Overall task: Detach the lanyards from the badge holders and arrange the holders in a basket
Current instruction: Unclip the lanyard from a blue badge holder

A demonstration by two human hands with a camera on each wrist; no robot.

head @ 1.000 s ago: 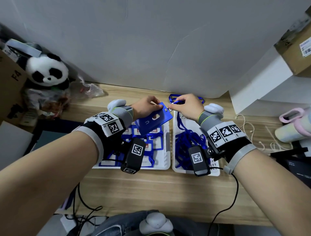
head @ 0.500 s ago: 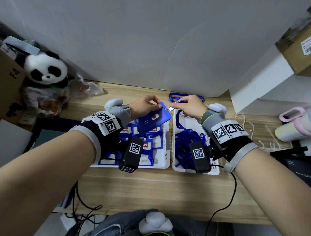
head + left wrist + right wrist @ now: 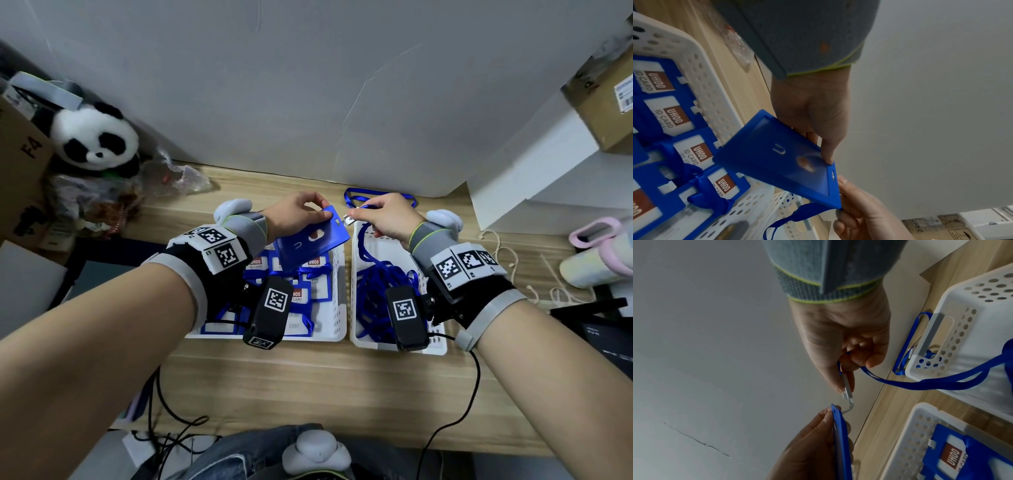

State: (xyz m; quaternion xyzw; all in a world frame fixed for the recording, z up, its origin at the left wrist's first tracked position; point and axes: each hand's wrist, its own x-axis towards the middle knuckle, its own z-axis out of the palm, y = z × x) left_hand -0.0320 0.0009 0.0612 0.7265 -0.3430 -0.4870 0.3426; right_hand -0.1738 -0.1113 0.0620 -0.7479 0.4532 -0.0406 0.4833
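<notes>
Above two white perforated baskets on a wooden desk (image 3: 308, 383), a person's left hand (image 3: 294, 214) pinches a blue badge holder (image 3: 310, 240) by its upper edge, thumb on one face and fingers behind, the holder tilted in the air over the left basket (image 3: 337, 308). Just beside it, the right hand (image 3: 385, 214) grips the metal clip (image 3: 846, 391) of a blue lanyard (image 3: 931, 381) between thumb and curled fingers. From the right wrist view the clip's bent hook appears to sit at the holder's slot, though whether it has cleared the slot is hard to tell. The lanyard's strap trails down into the right basket (image 3: 436, 346), which holds a heap of loose blue lanyards (image 3: 373, 294). The left basket carries several blue holders with "UHOO ID CARD" inserts (image 3: 674, 116). A plush panda (image 3: 97, 140) sits at the desk's far left corner.
</notes>
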